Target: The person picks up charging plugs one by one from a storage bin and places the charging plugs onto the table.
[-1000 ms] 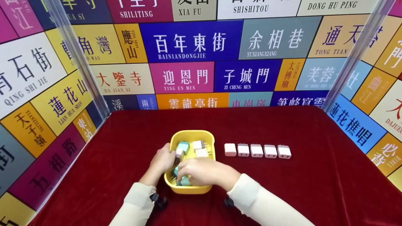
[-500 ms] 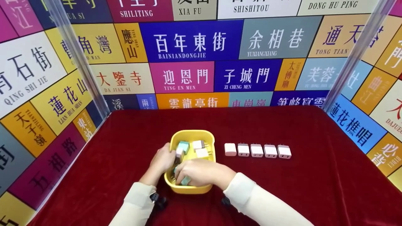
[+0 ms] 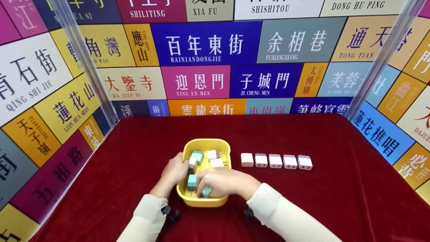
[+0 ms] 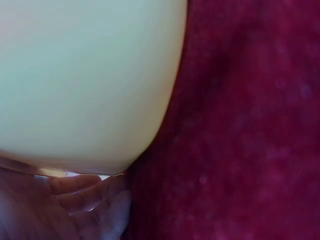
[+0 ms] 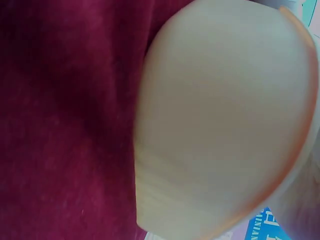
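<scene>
A yellow plastic bin (image 3: 202, 203) stands on the table with wall chargers in it. My left hand (image 3: 175, 169) grips the bin's left rim; in the left wrist view its fingers (image 4: 80, 200) show below the pale bin wall. Inside the near end of the bin, my right hand (image 3: 220, 182) pinches a teal charger (image 3: 207, 191), partly covered by the fingers. Just left of those fingers lies another teal charger (image 3: 191, 181), prongs toward me. Farther back in the bin are a teal and white charger (image 3: 197, 157) and two white chargers, one with a grey end (image 3: 213, 154).
Right of the bin, several chargers stand in a row, from a plain white charger (image 3: 247, 160) to a white and grey charger (image 3: 305, 162). Dark red cloth (image 3: 336, 201) covers the table. Colourful sign-printed panels (image 3: 205, 45) rise behind and at both sides.
My right hand has shifted slightly right within the bin, with a teal charger in its fingers. Another teal charger to its left has come into fuller view. My left hand stays on the rim.
</scene>
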A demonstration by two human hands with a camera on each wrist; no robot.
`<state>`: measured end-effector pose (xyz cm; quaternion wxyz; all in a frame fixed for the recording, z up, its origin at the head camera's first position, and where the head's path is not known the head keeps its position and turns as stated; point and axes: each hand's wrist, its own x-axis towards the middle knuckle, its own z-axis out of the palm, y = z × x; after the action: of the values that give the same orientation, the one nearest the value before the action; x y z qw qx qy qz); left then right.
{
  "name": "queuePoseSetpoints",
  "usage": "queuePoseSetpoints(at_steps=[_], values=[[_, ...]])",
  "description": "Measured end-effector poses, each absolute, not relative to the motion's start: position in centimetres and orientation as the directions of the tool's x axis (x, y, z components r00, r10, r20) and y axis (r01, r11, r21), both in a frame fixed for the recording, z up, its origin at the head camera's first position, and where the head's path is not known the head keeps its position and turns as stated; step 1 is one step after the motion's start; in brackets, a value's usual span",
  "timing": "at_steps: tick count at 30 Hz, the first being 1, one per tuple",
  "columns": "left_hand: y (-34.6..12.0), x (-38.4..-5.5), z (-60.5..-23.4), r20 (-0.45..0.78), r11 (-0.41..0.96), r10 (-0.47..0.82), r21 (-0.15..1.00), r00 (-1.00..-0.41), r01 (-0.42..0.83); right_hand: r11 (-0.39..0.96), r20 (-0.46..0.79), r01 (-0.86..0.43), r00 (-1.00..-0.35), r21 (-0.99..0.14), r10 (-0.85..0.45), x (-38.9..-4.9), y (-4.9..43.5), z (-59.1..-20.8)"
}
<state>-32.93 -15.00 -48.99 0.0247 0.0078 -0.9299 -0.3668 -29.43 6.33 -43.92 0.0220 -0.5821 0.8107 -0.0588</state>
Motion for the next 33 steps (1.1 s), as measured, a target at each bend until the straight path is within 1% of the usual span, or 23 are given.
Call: queuePoseSetpoints(at_steps=[1,4,6,11,17,22,27,31,33], values=[[-15.2,-33.3,-49.6,0.057,0.739,-0.026,0.673,-0.998,0.019,0.338,0.020,-0.932,-0.343,-0.135,-0.939,-29.5,6.5,-43.8],[-15.3,-33.4,-49.9,0.073,0.745,-0.017,0.666,-0.997,0.036,0.394,0.000,-0.905,-0.399,-0.160,-0.917,-29.7,7.1,-43.7],[-15.1,-33.0,-49.4,0.061,0.737,-0.018,0.675,-0.998,0.028,0.424,0.005,-0.892,-0.430,-0.155,-0.903,-29.8,7.4,-43.7],[-14.5,-31.9,-47.9,0.030,0.727,-0.032,0.687,-0.999,-0.003,0.488,0.030,-0.866,-0.493,-0.106,-0.869,-30.0,7.9,-43.9],[-14.5,-32.0,-48.0,0.031,0.738,-0.028,0.674,-0.999,0.000,0.573,0.052,-0.819,-0.574,-0.036,-0.817,-30.0,7.9,-44.1],[-14.4,-31.9,-47.9,0.022,0.733,-0.028,0.680,-0.999,-0.005,0.649,0.100,-0.761,-0.645,0.003,-0.757,-29.8,7.4,-44.6],[-14.7,-32.2,-48.3,0.039,0.731,-0.026,0.683,-0.999,0.007,0.685,0.138,-0.728,-0.675,0.035,-0.725,-29.7,6.9,-45.0],[-14.7,-32.2,-48.3,0.034,0.728,-0.028,0.686,-0.999,0.003,0.680,0.148,-0.730,-0.667,0.068,-0.731,-29.5,6.7,-45.1],[-14.4,-31.9,-47.8,0.011,0.720,-0.033,0.694,-0.999,-0.016,0.667,0.146,-0.741,-0.654,0.076,-0.743,-29.4,6.7,-45.0]])
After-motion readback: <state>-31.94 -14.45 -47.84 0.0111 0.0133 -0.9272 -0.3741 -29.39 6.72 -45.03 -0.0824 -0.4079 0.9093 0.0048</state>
